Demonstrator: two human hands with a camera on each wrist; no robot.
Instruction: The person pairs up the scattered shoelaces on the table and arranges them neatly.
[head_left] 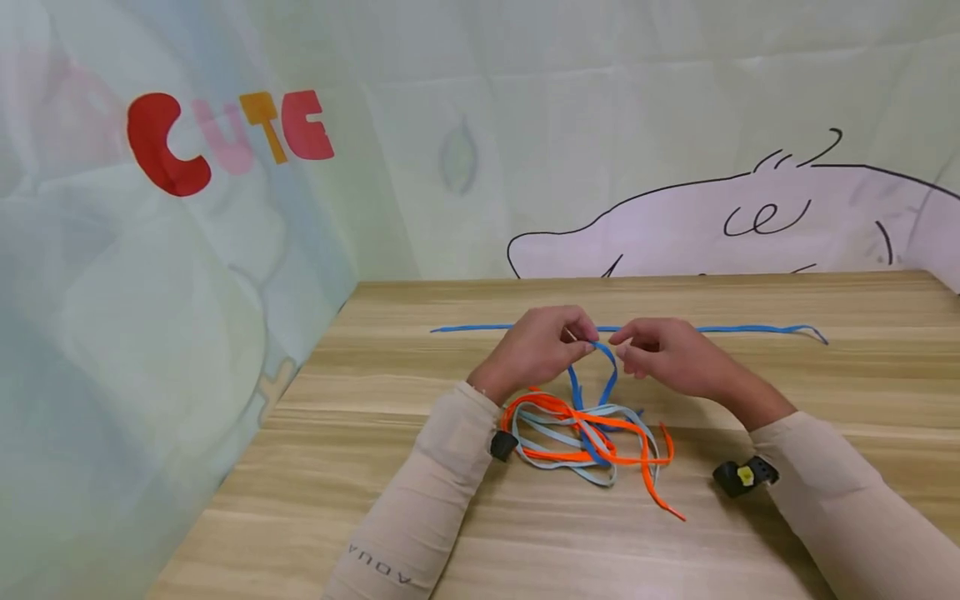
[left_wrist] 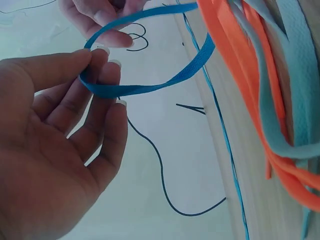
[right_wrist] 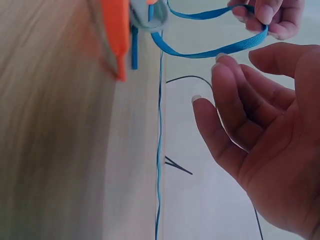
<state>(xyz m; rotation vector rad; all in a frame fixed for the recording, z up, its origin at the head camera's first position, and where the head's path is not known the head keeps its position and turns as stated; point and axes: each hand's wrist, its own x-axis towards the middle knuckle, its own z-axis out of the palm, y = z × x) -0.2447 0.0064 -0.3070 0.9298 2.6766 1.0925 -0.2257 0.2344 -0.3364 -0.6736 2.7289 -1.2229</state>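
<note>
My left hand pinches the top of a blue shoelace between thumb and fingertips, raising it in a loop. Below, the blue lace runs down into a loose pile with an orange shoelace and a pale grey-blue shoelace. Just right of the loop is my right hand. Its thumb and forefinger stand apart with nothing between them, and in the right wrist view its fingertips come close to the loop; whether they touch it I cannot tell.
Behind both hands, another blue shoelace lies stretched nearly straight across the wooden table. A printed cloth backdrop rises past the table's far and left edges. Black wrist devices hang under the sleeves.
</note>
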